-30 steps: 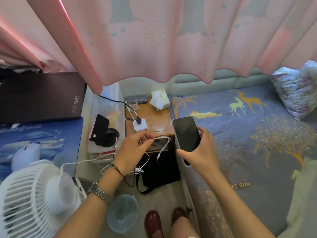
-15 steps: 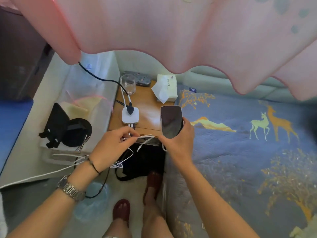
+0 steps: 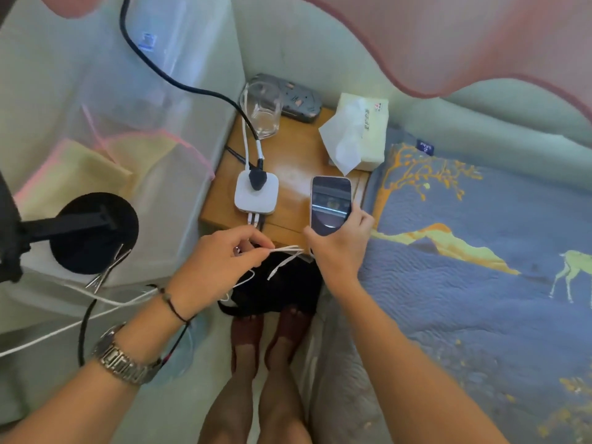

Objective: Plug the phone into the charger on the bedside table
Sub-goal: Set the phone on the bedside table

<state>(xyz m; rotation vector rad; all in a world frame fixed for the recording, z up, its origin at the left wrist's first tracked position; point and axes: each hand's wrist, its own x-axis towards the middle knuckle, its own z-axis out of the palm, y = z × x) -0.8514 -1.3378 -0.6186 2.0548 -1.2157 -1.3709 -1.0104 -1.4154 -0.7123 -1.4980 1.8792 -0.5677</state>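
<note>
- Left hand (image 3: 221, 261) nearest, thumb and forefinger pinched shut on thin white charging cables (image 3: 285, 251), loose ends dangling off the front edge of the bedside table (image 3: 298, 155).
- Right hand (image 3: 339, 248) just beside, fingers curled around the lower half of the phone (image 3: 331, 205), screen up over the table's right front corner.
- Farther back, white charger block (image 3: 256, 193) flat on the wood, black plug on top.
- Beyond, clear glass (image 3: 262, 110) and tissue pack (image 3: 358, 133).

One of almost each kind is sitting on the bench (image 3: 290, 161).

One phone (image 3: 331, 205), one white charger (image 3: 256, 193), one glass (image 3: 262, 110), one tissue pack (image 3: 358, 133) and one grey power strip (image 3: 298, 99) are showing. Two hands are showing: left hand (image 3: 221, 261), right hand (image 3: 341, 248). Three plugs are sitting in the charger's front edge; white cables (image 3: 285, 251) are too tangled for counting.
</note>
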